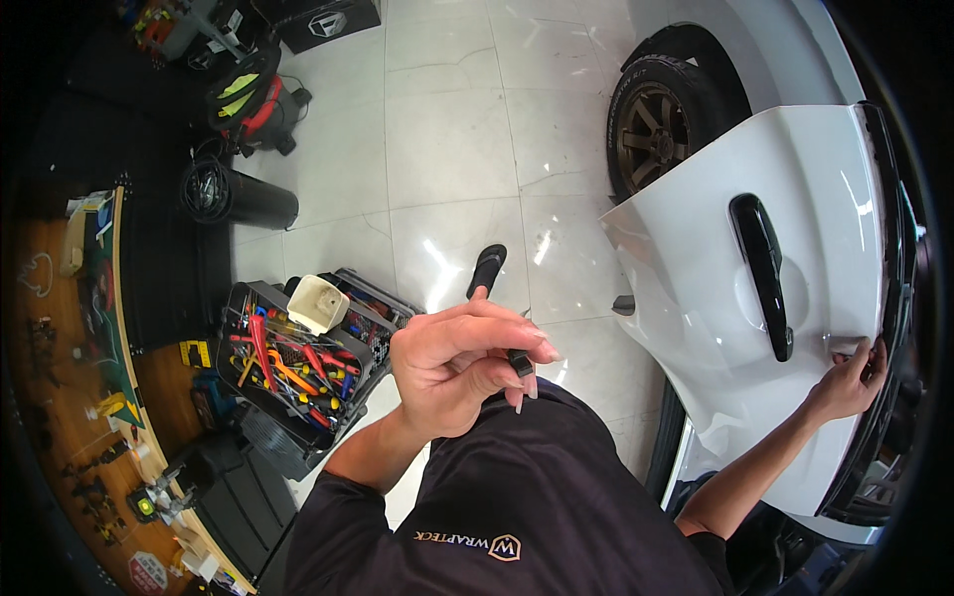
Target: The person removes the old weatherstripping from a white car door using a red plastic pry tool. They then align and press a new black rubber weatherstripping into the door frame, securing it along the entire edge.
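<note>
In front of my body, my left hand (447, 368) is raised with a small black block-shaped piece (519, 364) pinched between thumb and fingers. Off to the right, the white car door (686, 258) stands open. My right hand (848, 385) rests against it near the window edge, fingers curled. At those fingertips shows a small greyish, shiny spot (845, 345); whether it is a loose piece or part of the door I cannot make out. A long black door handle (763, 273) lies just left of that hand.
A tool tray (288, 368) full of screwdrivers and pliers stands at the left, a cream-coloured cup (318, 304) on it. Behind are a black cylinder bin (260, 204) and a red-black vacuum (266, 111). A wooden workbench (129, 368) runs along the left. The car's wheel (656, 129) is beyond the door.
</note>
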The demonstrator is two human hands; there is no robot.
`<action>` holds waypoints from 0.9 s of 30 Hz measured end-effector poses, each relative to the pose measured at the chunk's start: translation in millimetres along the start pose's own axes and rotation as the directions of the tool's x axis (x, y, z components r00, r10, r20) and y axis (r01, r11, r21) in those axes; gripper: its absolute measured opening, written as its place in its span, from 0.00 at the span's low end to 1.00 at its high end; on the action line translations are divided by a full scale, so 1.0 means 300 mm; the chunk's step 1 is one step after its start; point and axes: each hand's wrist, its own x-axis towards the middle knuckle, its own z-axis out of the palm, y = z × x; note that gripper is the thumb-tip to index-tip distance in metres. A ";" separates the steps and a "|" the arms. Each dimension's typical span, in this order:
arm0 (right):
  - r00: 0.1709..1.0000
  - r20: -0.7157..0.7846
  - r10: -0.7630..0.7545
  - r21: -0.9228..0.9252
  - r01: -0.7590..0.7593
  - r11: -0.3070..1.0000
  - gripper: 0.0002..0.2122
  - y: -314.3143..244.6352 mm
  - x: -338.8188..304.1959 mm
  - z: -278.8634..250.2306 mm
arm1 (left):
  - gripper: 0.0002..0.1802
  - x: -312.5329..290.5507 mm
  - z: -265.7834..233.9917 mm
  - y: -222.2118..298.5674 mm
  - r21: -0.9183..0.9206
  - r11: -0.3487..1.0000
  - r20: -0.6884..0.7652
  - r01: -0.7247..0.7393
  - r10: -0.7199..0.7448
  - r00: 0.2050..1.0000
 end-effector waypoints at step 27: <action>0.893 -0.004 -0.451 -0.161 0.444 0.881 0.14 -0.196 0.105 0.111 | 0.09 0.173 0.049 -0.143 0.074 0.967 0.018 0.243 -0.245 0.969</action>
